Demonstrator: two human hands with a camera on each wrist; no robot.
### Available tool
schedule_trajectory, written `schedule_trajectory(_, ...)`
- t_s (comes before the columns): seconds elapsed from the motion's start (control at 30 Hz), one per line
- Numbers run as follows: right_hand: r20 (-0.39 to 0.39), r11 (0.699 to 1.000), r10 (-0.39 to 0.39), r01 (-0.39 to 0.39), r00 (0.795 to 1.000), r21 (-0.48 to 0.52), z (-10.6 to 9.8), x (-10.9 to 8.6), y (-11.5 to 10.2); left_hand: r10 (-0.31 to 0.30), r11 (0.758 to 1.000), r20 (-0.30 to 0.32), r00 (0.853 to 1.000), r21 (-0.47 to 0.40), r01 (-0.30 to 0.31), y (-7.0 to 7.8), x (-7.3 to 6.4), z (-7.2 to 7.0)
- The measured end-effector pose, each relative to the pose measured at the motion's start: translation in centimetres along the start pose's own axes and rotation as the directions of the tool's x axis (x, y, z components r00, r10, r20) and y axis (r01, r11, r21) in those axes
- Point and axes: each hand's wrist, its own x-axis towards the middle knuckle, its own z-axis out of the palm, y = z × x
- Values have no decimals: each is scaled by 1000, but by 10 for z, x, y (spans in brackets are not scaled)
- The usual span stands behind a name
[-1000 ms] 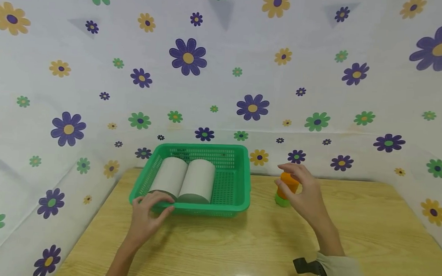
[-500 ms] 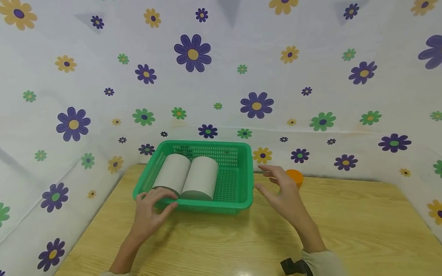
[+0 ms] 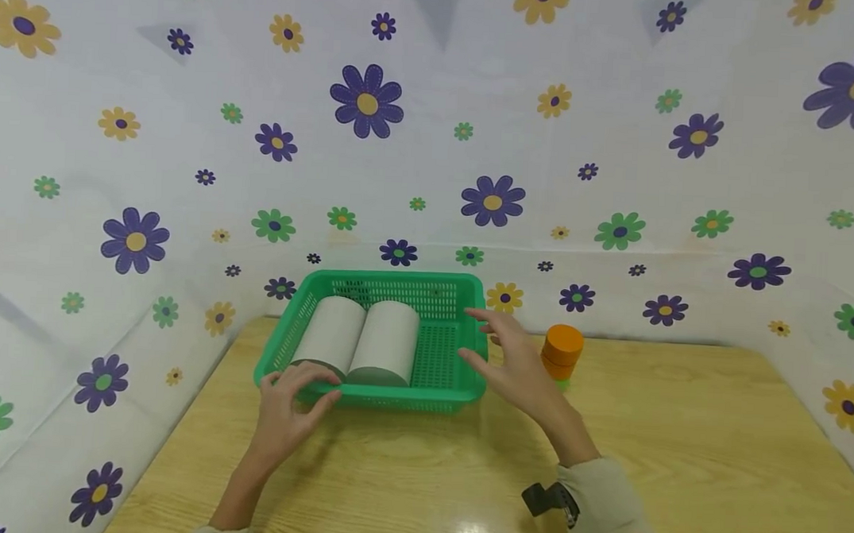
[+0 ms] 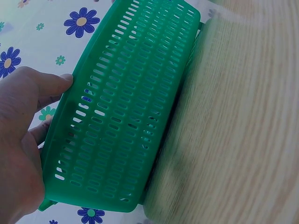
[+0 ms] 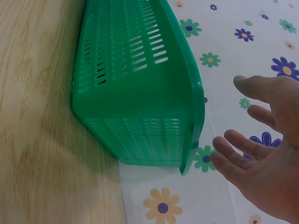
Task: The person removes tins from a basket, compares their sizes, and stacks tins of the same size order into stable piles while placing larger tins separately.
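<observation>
A green plastic basket point(image 3: 400, 393) with slotted walls stands on the table. Two white cylinders, a left one point(image 3: 332, 334) and a right one point(image 3: 386, 340), lie side by side in its left and middle part. My left hand point(image 3: 286, 407) grips the front rim near the left corner; in the left wrist view its thumb lies at the rim of the basket point(image 4: 126, 102) with fingers behind it. Over the basket's right edge, my right hand point(image 3: 519, 370) holds nothing, fingers spread. The right wrist view shows this hand point(image 5: 266, 154) apart from the rim.
An orange cylindrical stack point(image 3: 562, 348) with a green bottom stands on the table point(image 3: 677, 436) behind my right wrist. A white cloth point(image 3: 417, 163) with printed flowers hangs behind the table and along its sides.
My right hand has moved left, from around the orange stack to the basket's right edge, leaving the stack standing. My left hand keeps its place on the rim.
</observation>
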Motion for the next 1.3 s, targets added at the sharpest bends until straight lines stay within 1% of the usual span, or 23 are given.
schedule_trajectory(0.13,37,999,2,0,999,-33,7,9,-6,8,1000,-5,1000,-2,-8,0,1,-1)
schedule_trajectory(0.27,69,999,20,-17,997,-44,15,18,-11,8,1000,-3,1000,4,-8,0,1,-1)
schedule_trajectory(0.37,92,999,41,-39,995,-24,22,24,-13,2,1000,-4,1000,3,-2,0,0,-1)
schedule_trajectory(0.6,125,998,56,-54,991,-19,42,34,-14,5,1000,-7,1000,5,-5,-1,-1,0)
schedule_trajectory(0.8,116,993,115,-116,987,7,57,40,-13,-5,1000,6,1000,6,5,-1,0,-1)
schedule_trajectory(0.97,130,985,163,-170,978,41,71,46,-12,4,1000,-2,1000,8,-4,-2,0,-1)
schedule_trajectory(1.07,144,977,199,-207,969,42,77,48,-12,9,1000,-6,1000,9,-9,-2,0,0)
schedule_trajectory(1.23,161,960,271,-278,949,23,85,53,-13,-5,1000,4,1000,12,5,-2,0,-1)
schedule_trajectory(1.3,161,954,289,-298,944,36,87,56,-13,-11,1000,6,1000,14,11,-1,0,-1)
